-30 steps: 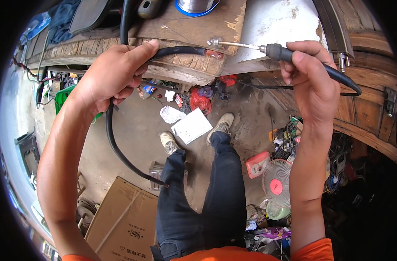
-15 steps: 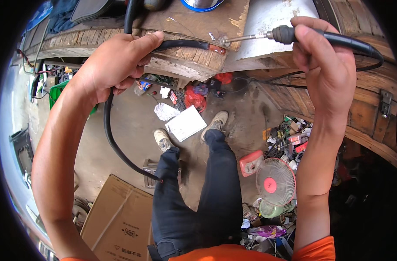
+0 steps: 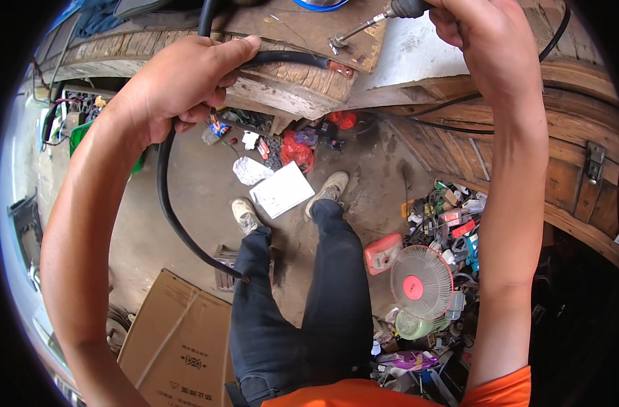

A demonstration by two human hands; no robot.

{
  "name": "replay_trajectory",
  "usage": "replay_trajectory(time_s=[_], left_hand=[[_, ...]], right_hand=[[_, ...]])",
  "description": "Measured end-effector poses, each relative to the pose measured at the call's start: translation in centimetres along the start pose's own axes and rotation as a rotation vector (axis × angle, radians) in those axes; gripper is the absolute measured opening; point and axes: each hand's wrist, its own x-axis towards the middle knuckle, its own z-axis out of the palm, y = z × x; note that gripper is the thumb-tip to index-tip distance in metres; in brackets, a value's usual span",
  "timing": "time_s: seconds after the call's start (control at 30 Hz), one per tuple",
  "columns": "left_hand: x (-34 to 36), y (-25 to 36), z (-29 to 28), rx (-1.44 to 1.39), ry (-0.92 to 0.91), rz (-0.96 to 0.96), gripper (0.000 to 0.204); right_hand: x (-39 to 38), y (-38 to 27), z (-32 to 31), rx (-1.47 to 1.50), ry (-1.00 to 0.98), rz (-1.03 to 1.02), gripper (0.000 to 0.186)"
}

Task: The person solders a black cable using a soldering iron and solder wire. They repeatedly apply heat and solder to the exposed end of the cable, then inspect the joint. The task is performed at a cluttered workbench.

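My left hand is closed round a thick black cable, one end of which hangs down past the bench front. The cable's other end lies along the bench edge and finishes in a copper-coloured end piece. My right hand grips a soldering iron by its black handle, partly out of the frame. The iron's metal tip sits over the board, just above the copper end and apart from it. A thin solder wire lies behind the cable.
The wooden bench has a worn front edge. A blue-rimmed spool is at the top. On the floor are a white sheet, a cardboard box, a fan and piled scrap. A wooden cabinet stands to the right.
My right hand has moved up and left with the soldering iron. Its tip has shifted up, away from the copper end. My left hand keeps its hold on the cable.
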Motion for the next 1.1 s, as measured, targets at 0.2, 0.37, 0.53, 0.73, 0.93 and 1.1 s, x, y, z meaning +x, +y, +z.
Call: replay_trajectory(time_s=[0.2,0.37,0.53,0.73,0.93,1.1], left_hand=[[-0.1,0.1,0.3,0.01,0.019,0.025,0.057],[-0.1,-0.1,0.2,0.03,0.04,0.011,0.057],[0.0,0.1,0.2,0.029,0.032,0.019,0.057],[0.1,0.2,0.3,0.035,0.038,0.021,0.058],[-0.1,0.2,0.1,0.043,0.045,0.0,0.058],[0.0,0.1,0.0,0.041,0.043,-0.004,0.058]], right_hand=[[-0.7,-1.6,0.4,-0.084,-0.012,-0.018,0.023],[-0.9,-1.3,0.4,-0.082,-0.079,-0.205,0.03],[-1.2,-2.3,-0.1,-0.158,-0.102,-0.169,0.031],[-1.9,-2.0,-0.2,-0.155,-0.066,-0.133,0.031],[-1.8,-1.1,-0.9,-0.122,-0.121,-0.076,0.03],[-2.7,-0.6,-0.1,0.033,0.017,-0.073,0.028]])
